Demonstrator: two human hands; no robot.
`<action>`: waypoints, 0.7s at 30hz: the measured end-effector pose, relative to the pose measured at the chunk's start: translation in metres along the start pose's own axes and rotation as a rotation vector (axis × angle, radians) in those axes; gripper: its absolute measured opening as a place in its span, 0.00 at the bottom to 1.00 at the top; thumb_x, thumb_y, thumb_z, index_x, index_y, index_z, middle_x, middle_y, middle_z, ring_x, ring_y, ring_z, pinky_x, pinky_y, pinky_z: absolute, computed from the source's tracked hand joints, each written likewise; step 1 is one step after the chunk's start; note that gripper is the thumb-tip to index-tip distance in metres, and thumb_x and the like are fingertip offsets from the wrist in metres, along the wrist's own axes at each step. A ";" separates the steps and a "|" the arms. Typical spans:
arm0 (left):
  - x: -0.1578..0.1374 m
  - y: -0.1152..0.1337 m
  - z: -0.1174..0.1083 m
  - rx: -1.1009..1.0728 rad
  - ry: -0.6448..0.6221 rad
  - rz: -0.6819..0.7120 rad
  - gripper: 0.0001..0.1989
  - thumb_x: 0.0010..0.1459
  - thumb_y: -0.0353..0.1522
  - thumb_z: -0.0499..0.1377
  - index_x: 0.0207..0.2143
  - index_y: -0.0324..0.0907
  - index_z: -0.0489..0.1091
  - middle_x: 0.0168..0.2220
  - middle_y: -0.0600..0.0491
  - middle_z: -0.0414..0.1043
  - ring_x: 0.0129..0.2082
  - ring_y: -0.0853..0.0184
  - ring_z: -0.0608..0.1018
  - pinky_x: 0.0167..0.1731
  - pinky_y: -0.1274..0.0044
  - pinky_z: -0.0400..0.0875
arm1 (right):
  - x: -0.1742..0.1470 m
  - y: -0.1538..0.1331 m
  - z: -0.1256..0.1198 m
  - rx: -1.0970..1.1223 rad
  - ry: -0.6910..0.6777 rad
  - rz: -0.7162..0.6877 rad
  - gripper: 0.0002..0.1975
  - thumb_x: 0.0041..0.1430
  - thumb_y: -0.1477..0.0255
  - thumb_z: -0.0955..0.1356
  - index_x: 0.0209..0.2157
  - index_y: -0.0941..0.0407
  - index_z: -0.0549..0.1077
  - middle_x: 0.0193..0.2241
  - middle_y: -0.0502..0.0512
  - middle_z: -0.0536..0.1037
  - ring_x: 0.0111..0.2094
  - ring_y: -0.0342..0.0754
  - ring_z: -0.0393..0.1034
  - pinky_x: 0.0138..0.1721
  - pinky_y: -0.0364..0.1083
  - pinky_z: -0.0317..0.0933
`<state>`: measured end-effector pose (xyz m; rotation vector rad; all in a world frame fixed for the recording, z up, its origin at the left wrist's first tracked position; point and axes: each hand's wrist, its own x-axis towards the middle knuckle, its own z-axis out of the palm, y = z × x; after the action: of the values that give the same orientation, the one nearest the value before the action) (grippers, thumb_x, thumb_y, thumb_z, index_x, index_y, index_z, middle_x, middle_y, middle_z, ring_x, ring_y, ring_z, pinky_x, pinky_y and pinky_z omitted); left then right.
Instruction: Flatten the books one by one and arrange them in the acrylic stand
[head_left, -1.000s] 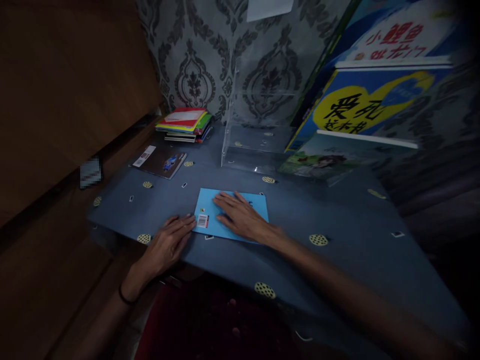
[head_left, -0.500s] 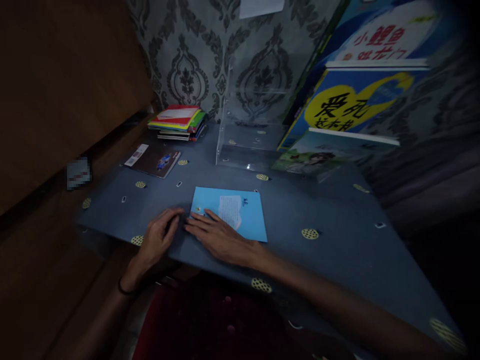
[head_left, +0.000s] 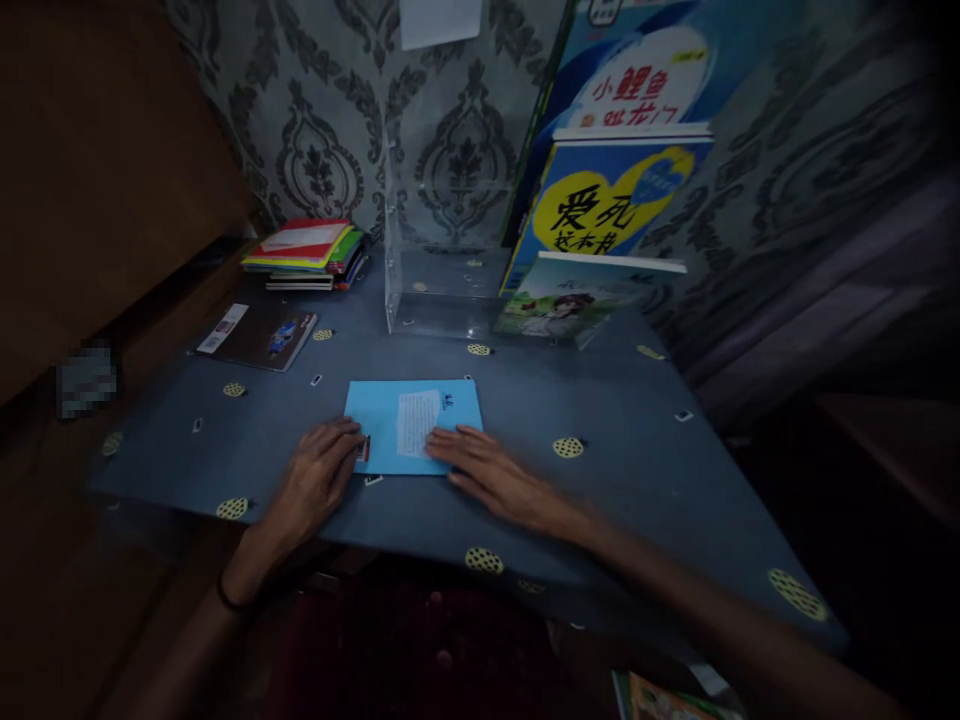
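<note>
The left hand (head_left: 319,475) lies with fingers extended and close together over the left edge of a blue book (head_left: 375,415), partly covering its barcode. The right hand (head_left: 495,475) is palm-down, fingers loosely straightened, on the book's lower right. Both forearms reach in from the near side, a dark band (head_left: 225,594) around the left wrist. The book lies flat on a blue-grey tablecloth (head_left: 600,530). Farther back are a clear book rack (head_left: 431,318) holding picture books (head_left: 592,205), a stack of books (head_left: 300,250) and damask wallpaper (head_left: 319,165).
</note>
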<state>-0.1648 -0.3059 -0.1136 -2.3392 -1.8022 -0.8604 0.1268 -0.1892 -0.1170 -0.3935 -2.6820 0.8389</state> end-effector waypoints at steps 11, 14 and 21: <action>0.087 0.031 0.040 0.083 -0.428 0.128 0.24 0.74 0.40 0.44 0.66 0.43 0.62 0.69 0.45 0.61 0.73 0.56 0.57 0.67 0.57 0.59 | 0.012 0.075 -0.037 0.140 0.250 0.213 0.26 0.74 0.56 0.55 0.65 0.51 0.67 0.62 0.59 0.74 0.63 0.56 0.68 0.65 0.63 0.60; 0.109 0.044 0.053 0.072 -0.482 0.173 0.25 0.75 0.40 0.43 0.68 0.43 0.59 0.71 0.45 0.58 0.74 0.57 0.54 0.68 0.55 0.56 | 0.014 0.076 -0.037 0.201 0.268 0.186 0.26 0.74 0.56 0.55 0.66 0.50 0.63 0.60 0.58 0.75 0.62 0.54 0.69 0.65 0.62 0.60; 0.080 0.084 0.051 0.065 -0.519 0.356 0.24 0.75 0.38 0.44 0.68 0.44 0.59 0.70 0.49 0.59 0.73 0.61 0.55 0.71 0.57 0.52 | 0.012 0.071 -0.039 0.204 0.259 0.176 0.25 0.75 0.57 0.55 0.66 0.51 0.64 0.60 0.59 0.75 0.62 0.53 0.69 0.63 0.61 0.62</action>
<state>-0.0559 -0.2428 -0.0962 -2.8953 -1.4257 -0.1528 0.1420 -0.1089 -0.1253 -0.6476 -2.3242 1.0244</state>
